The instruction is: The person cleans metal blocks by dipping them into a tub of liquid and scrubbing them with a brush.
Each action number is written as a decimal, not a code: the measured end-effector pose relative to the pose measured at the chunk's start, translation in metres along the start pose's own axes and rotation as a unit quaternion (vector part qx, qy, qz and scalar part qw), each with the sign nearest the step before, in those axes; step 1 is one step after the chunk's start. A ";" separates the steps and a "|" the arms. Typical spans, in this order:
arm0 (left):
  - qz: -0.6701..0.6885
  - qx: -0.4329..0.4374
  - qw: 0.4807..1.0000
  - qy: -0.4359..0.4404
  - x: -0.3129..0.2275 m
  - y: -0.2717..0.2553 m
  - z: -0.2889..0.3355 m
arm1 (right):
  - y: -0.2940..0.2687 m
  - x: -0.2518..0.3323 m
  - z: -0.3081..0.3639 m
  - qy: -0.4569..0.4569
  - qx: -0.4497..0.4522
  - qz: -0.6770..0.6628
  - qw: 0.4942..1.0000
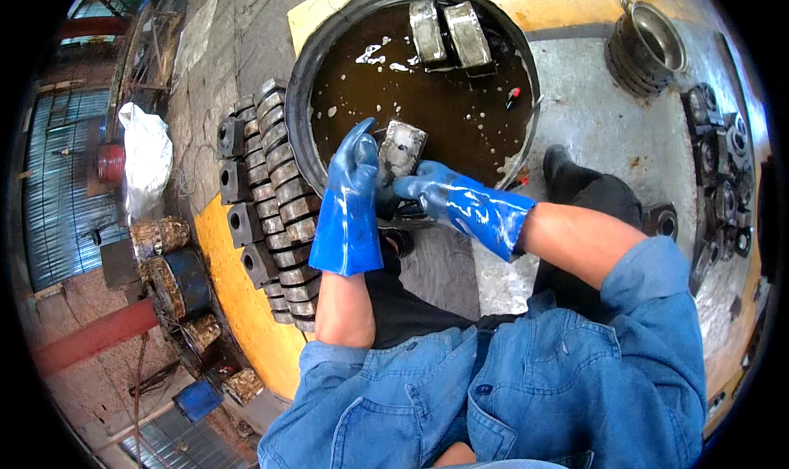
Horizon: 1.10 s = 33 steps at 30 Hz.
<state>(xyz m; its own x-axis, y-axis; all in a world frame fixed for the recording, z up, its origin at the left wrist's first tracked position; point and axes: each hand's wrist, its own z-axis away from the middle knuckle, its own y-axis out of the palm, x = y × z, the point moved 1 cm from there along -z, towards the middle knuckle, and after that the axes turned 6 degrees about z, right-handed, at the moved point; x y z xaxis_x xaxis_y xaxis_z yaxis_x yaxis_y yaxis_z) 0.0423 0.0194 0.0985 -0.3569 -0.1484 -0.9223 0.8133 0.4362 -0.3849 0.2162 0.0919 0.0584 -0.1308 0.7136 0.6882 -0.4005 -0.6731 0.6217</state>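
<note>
Holding a grey metal block (403,144) just above the centre of the frame, in front of the brown liquid (353,91) and near the lower edge of a wide black tub (301,112). Gripped at its lower end by the right hand (422,183), gloved in blue and coming in from the lower right. Leaning slightly off the frame's vertical, with its long axis running from upper right to lower left, broad face toward the camera.

Judged most telling here: to be found up and to the left of the right hand, yet to the right of the left hand (357,161), so set between the two. Nearer to the right hand, being in contact with it. Alongside the block's left edge, in the case of the left hand: gloved likewise, fingers stretched toward the top of the frame, not seen wrapped round anything. Cannot tell whether touching the block lower down, near the palm, hidden between the gloves.

Well apart from both hands, toward the top of the frame: to be seen in the tub, a first wet block (426,34) beside a second wet block (468,35). Flanked outside the tub, left of centre, by rows of metal blocks (289,171)
</note>
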 end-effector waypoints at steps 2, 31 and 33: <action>0.000 0.003 1.000 -0.019 0.005 -0.001 0.003 | 0.004 -0.004 0.001 0.009 -0.009 -0.028 1.000; 0.035 0.021 0.999 -0.036 0.003 0.004 0.006 | 0.009 0.007 0.010 0.016 -0.054 -0.009 0.998; 0.043 0.017 0.998 -0.042 0.003 0.003 0.008 | 0.011 0.026 0.025 0.052 -0.061 0.094 0.992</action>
<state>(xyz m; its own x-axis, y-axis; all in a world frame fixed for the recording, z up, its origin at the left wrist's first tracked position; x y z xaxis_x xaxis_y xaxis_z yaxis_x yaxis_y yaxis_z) 0.0476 0.0136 0.0947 -0.2468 -0.1869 -0.9509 0.8546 0.4207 -0.3045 0.2313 0.0981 0.0931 -0.3051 0.5975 0.7416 -0.4660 -0.7728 0.4309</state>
